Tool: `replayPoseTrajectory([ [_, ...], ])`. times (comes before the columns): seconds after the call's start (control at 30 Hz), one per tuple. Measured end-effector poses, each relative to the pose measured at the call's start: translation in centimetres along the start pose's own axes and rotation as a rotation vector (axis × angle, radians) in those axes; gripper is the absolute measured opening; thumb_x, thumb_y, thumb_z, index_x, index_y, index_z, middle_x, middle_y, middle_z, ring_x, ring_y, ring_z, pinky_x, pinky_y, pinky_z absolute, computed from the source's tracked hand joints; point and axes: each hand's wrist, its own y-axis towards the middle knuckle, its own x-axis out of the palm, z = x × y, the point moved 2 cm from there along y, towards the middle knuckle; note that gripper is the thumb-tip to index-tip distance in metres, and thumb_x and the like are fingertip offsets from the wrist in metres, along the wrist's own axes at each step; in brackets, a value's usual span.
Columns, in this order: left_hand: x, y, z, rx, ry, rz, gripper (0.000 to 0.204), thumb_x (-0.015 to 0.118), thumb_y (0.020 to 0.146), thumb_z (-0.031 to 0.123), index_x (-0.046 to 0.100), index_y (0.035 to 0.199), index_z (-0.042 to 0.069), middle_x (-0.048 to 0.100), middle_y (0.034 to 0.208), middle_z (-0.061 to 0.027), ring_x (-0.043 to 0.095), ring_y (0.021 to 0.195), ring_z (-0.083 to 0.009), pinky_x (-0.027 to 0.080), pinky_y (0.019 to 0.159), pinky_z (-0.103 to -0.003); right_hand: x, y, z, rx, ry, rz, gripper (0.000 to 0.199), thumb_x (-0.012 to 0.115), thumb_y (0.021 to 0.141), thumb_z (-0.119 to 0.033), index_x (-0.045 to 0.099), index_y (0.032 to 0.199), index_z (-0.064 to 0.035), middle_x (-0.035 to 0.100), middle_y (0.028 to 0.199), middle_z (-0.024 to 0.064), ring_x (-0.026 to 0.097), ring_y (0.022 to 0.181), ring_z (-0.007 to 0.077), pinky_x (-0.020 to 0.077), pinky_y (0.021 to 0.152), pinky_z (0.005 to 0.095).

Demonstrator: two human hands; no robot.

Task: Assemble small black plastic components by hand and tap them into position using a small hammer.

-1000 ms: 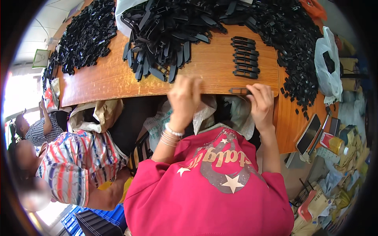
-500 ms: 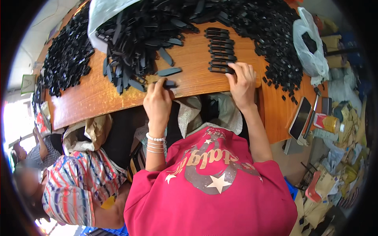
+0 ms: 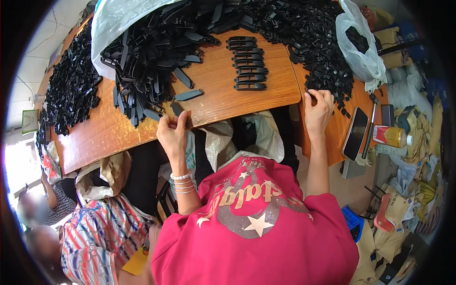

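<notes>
My left hand [image 3: 172, 135] is at the front edge of the wooden table, fingers curled. A dark blade-shaped plastic part [image 3: 176, 109] shows at its fingertips. My right hand [image 3: 318, 111] reaches to the near edge of a heap of small black plastic pieces [image 3: 327, 78], with thumb and finger pinched around a tiny dark piece [image 3: 307, 90]. Between the hands, several slotted black plastic parts [image 3: 250, 87] lie in a column on the table. Two loose blade-shaped parts [image 3: 188, 95] rest beyond my left hand, beside a large pile of similar ones [image 3: 142, 71].
A white plastic bag [image 3: 102, 42] lies over the left pile; another bag [image 3: 363, 52] stands at the right. A phone [image 3: 355, 133], a hammer-like tool [image 3: 370, 126] and a bottle [image 3: 392, 136] are at the right. A person in a patterned shirt [image 3: 102, 232] sits to my left.
My right hand has left the column of slotted parts and moved right to the small pieces. My left hand has shifted left and nearer to me. The whole view has turned slightly.
</notes>
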Motion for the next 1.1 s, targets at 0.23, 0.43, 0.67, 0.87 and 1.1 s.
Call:
replayPoseTrajectory([
  [0.23, 0.7, -2.0, -0.7, 0.232, -0.174, 0.135, 0.027, 0.072, 0.086, 0.009, 0.05, 0.072, 0.001, 0.044, 0.069, 0.0015, 0.038, 0.058, -0.0064, 0.033, 0.052, -0.022, -0.4, -0.7, -0.6, -0.13, -0.103, 0.062, 0.014, 0.073, 0.079, -0.014, 0.071, 0.091, -0.0056, 0.054, 0.086, 0.0028, 0.053, 0.086, 0.0225, 0.0381, 0.076, 0.0376],
  [0.43, 1.0, -3.0, -0.3, 0.12, -0.41, 0.08, 0.023, 0.069, 0.089, 0.009, 0.052, 0.075, 0.004, 0.05, 0.067, 0.005, 0.04, 0.058, -0.0027, 0.034, 0.053, -0.019, -0.7, -0.1, -0.2, -0.152, 0.011, 0.017, 0.016, 0.068, 0.084, -0.012, 0.071, 0.098, -0.0059, 0.057, 0.089, 0.0031, 0.053, 0.088, 0.0224, 0.0385, 0.075, 0.0366],
  [0.67, 1.6, -4.9, 1.7, -0.183, -0.904, -0.347, 0.014, 0.065, 0.09, 0.007, 0.056, 0.08, 0.001, 0.065, 0.075, -0.0085, 0.059, 0.056, -0.0112, 0.046, 0.054, -0.023, -0.5, 1.5, 1.2, -0.241, 0.079, -0.205, 0.016, 0.069, 0.081, -0.009, 0.066, 0.097, -0.0042, 0.057, 0.089, 0.0054, 0.053, 0.087, 0.024, 0.0398, 0.076, 0.0369],
  [0.87, 4.0, -6.4, 2.9, -0.407, -1.436, -0.865, 0.022, 0.059, 0.093, 0.012, 0.053, 0.112, 0.004, 0.063, 0.09, -0.0191, 0.059, 0.054, -0.0194, 0.046, 0.044, -0.025, -1.2, 1.8, 1.1, -0.11, 0.21, -0.197, 0.016, 0.074, 0.075, -0.004, 0.061, 0.084, -0.0025, 0.058, 0.079, 0.0067, 0.053, 0.076, 0.024, 0.0423, 0.071, 0.0365],
  [1.1, 4.7, -8.4, 5.6, -0.391, -1.419, -1.043, 0.049, 0.057, 0.095, 0.016, 0.041, 0.14, 0.0, 0.061, 0.096, -0.0166, 0.06, 0.059, -0.0196, 0.05, 0.051, -0.025, -3.3, -1.7, -7.5, 0.146, 0.827, -0.183, 0.007, 0.071, 0.08, 0.0, 0.068, 0.086, 0.0018, 0.069, 0.081, 0.0082, 0.064, 0.074, 0.0147, 0.0493, 0.068, 0.0256],
])
